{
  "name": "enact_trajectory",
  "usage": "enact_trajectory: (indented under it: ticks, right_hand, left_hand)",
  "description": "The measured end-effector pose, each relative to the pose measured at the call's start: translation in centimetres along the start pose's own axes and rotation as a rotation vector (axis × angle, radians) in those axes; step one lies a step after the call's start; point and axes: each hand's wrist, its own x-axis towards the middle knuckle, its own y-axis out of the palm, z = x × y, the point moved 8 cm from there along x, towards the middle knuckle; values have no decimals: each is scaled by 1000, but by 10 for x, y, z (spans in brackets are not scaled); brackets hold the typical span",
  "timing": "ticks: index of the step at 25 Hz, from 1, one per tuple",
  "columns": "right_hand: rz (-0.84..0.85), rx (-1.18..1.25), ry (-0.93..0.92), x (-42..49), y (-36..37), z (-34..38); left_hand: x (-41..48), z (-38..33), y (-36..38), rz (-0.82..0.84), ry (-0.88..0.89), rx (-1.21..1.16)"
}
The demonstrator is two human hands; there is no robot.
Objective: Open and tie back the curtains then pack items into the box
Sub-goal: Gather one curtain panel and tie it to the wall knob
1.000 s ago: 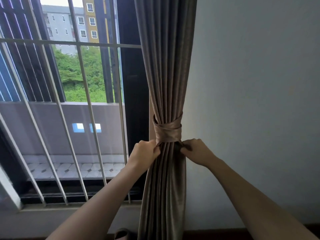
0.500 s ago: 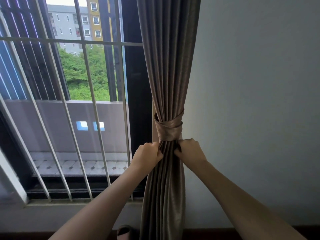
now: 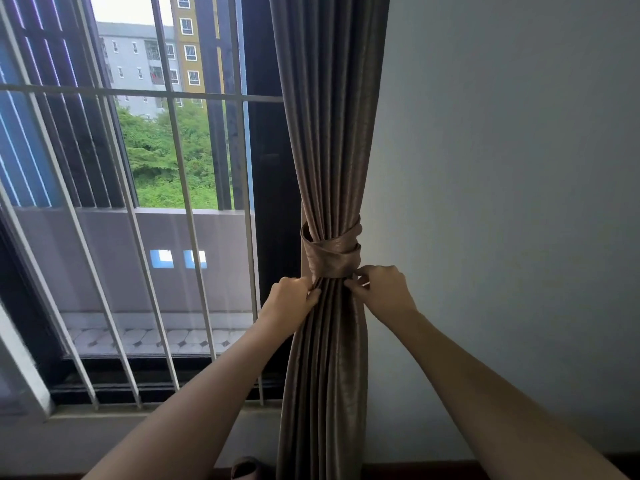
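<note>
A brown-grey curtain (image 3: 329,133) hangs gathered into a narrow bundle at the window's right edge. A tieback band of the same fabric (image 3: 332,254) wraps around it at mid height. My left hand (image 3: 292,299) pinches the curtain folds just under the band on the left side. My right hand (image 3: 384,292) grips the fabric at the band's lower right edge. The fingertips of both hands are tucked into the cloth. No box is in view.
A window with white metal bars (image 3: 187,216) fills the left half. A plain white wall (image 3: 502,202) lies to the right of the curtain. A dark skirting strip (image 3: 450,471) runs along the bottom. A small brown object (image 3: 246,467) sits at the curtain's foot.
Both hands stayed just under the band, shifting their grip on the fabric. The camera view shifted slightly leftward and the band looks a little more bunched.
</note>
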Motion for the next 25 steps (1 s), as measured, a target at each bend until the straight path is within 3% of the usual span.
enact_trajectory:
  ticks: [3,5,9,11,14,17,21,25]
  right_hand:
    - [82,-125,-14,4,16,3]
    - [42,-87,-8,2,11,6]
    - [-332,139,-243,3,-51,28]
    - [-255,111,-362,18,-62,43]
    - [-32,-98,-377,42,-58,54]
    - [65,-274,-362,49,-56,56]
    - [68,-388,-372,51,-62,59]
    - [2,-320,-362,50,-69,53]
  left_hand:
    - [2,-3,7,58,-2,6]
    - [3,-1,1,65,12,45]
    - [9,3,-58,-324,98,-181]
    - [19,-8,-79,-381,209,-212]
    - [41,-23,-78,-240,273,20]
    - [52,-18,-69,-81,288,145]
    - [55,-27,-73,21,424,187]
    - [57,-30,-75,-17,457,226]
